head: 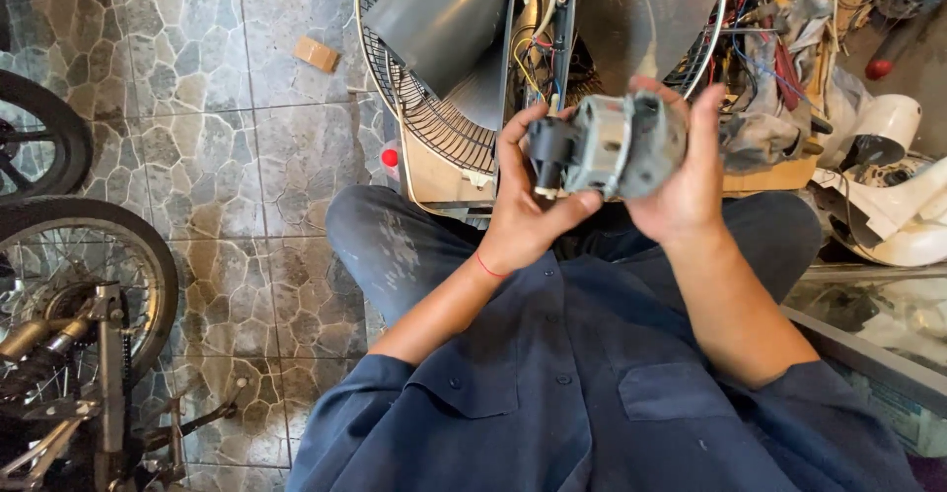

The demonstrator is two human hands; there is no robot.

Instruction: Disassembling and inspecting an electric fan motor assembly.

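Note:
I hold a small grey fan motor with a dark gearbox end between both hands, just above my lap. My left hand grips its dark left end, thumb underneath and fingers curled behind. My right hand wraps the motor's right side, fingers over the top. A red thread circles my left wrist. Beyond the motor lies a dismantled fan: a wire grille, a grey motor cover and loose coloured wires.
A wooden board carries the fan parts, rags and tools. Motorcycle wheels stand at the left on the stone-patterned floor. White plastic fan pieces lie at the right. A small wooden block rests on the floor.

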